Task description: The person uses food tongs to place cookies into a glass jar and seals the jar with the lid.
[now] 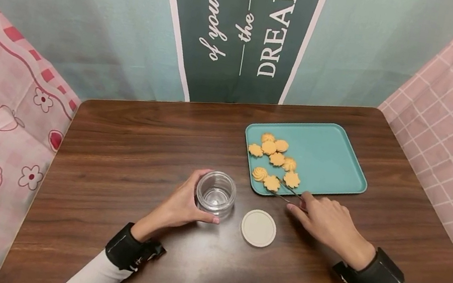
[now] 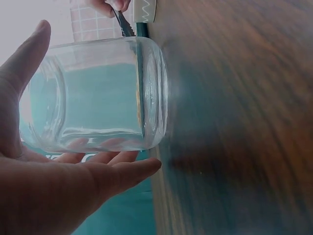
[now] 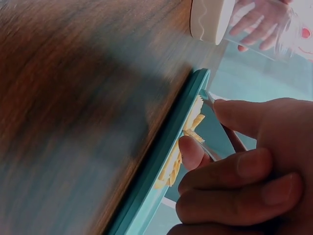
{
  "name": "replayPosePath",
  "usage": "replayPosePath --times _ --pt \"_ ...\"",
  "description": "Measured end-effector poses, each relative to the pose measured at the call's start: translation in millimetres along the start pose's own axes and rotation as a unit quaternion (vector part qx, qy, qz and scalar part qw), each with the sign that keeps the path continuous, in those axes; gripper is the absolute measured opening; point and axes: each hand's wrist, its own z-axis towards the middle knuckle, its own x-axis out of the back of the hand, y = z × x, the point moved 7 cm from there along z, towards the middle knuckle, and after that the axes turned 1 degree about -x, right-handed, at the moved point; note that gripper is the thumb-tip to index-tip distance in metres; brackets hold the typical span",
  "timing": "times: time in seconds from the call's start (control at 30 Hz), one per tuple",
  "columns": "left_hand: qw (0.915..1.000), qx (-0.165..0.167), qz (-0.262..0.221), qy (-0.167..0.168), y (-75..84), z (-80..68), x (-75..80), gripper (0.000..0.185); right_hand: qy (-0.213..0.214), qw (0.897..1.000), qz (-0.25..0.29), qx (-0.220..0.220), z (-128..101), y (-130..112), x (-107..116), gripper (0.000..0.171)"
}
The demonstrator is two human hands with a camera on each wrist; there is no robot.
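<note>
An empty, lidless glass jar (image 1: 216,193) stands upright on the wooden table (image 1: 139,146). My left hand (image 1: 186,200) curls round it from the left; in the left wrist view the jar (image 2: 98,95) lies between thumb and fingers. My right hand (image 1: 310,211) pinches thin metal tongs (image 1: 287,193), whose tips reach a cookie (image 1: 272,183) at the near edge of the teal tray (image 1: 333,155). In the right wrist view the tongs (image 3: 234,138) run between my thumb and fingers over the tray rim (image 3: 161,166), beside cookies (image 3: 193,120).
A round white lid (image 1: 258,228) lies flat on the table between my hands. Several flower-shaped cookies (image 1: 273,157) are grouped at the tray's left side. Patterned cloth walls close in the table on the left, back and right.
</note>
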Motion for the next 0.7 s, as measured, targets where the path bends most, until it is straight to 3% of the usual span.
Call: replayPosePath --times 0.3,0.7 --pt "0.9999 -0.006 -0.004 0.008 1.7 2.6 -1.7 0.110 0.012 1.000 0.000 0.016 -1.0 -1.2 -0.9 0.031" --pt "0.9999 -0.011 -0.003 -0.006 2.2 3.7 -4.3 0.102 0.016 0.999 0.014 0.026 -1.6 -1.8 0.6 0.030"
